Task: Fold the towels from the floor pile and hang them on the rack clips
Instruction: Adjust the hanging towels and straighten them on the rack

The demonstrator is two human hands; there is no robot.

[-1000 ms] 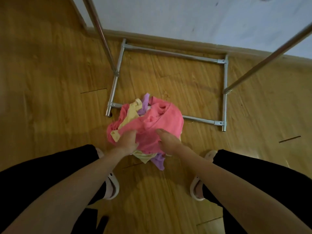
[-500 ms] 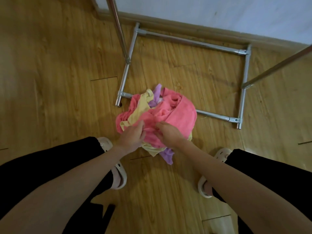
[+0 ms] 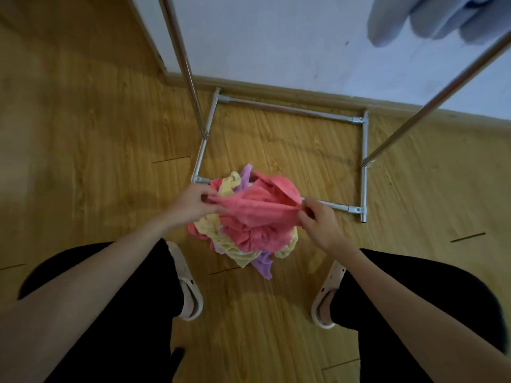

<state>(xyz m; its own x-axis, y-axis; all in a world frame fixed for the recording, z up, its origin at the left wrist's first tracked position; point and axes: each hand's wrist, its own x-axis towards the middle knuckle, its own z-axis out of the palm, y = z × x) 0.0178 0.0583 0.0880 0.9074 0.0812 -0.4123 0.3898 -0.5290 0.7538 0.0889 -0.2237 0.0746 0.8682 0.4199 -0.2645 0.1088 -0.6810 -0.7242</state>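
Note:
A heap of towels (image 3: 235,244) in yellow, purple and pink lies on the wooden floor at the front bar of the metal rack base (image 3: 364,150). A pink towel (image 3: 257,211) is lifted off the heap and stretched between both hands. My left hand (image 3: 193,205) pinches its left edge. My right hand (image 3: 318,219) pinches its right edge. The lower part of the pink towel still hangs onto the heap. The rack's two upright poles (image 3: 182,64) rise out of view; no clips are visible.
A pale blue cloth (image 3: 431,15) hangs at the top right. A white wall (image 3: 276,37) with a skirting board runs behind the rack. My two feet in light slippers (image 3: 188,286) stand on either side of the heap.
Both hands have risen from pressing on the heap and moved apart, pulling the pink towel's edge up and taut between them. The camera has tilted up, bringing wall and blue cloth into view.

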